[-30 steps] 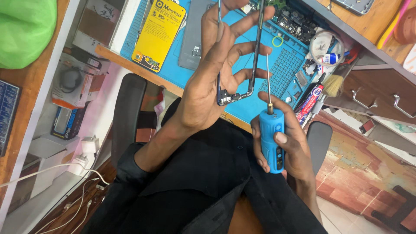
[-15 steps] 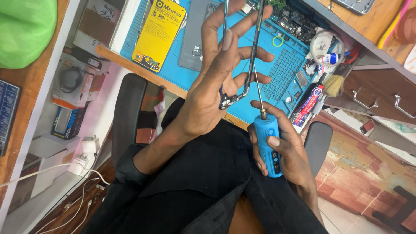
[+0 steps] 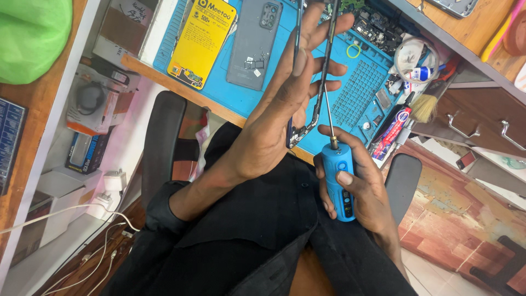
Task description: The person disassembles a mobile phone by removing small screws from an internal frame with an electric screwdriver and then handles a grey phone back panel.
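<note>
Two hands are at work above your lap, just in front of the blue mat [image 3: 359, 90] on the surface. Your left hand [image 3: 279, 118] holds a thin phone frame [image 3: 320, 71] upright and edge-on to the camera, its fingers [image 3: 329, 27] spread and pressed along the frame's side, the thumb seemingly behind it, though that side is hidden. Your right hand [image 3: 359, 183] is wrapped around a blue electric screwdriver [image 3: 338, 178], fingers closed on its body and thumb lying on the front near the button. The screwdriver's slim metal bit [image 3: 327, 118] points up and runs alongside the frame's lower part, close to its bottom corner; whether the tip touches the frame is unclear. On the mat beyond your hands lie a grey phone back cover [image 3: 255, 44] and, to its left, a yellow battery [image 3: 201, 41]. A tube with a red label [image 3: 395, 129] and a brush [image 3: 433, 98] sit at the mat's right edge.
</note>
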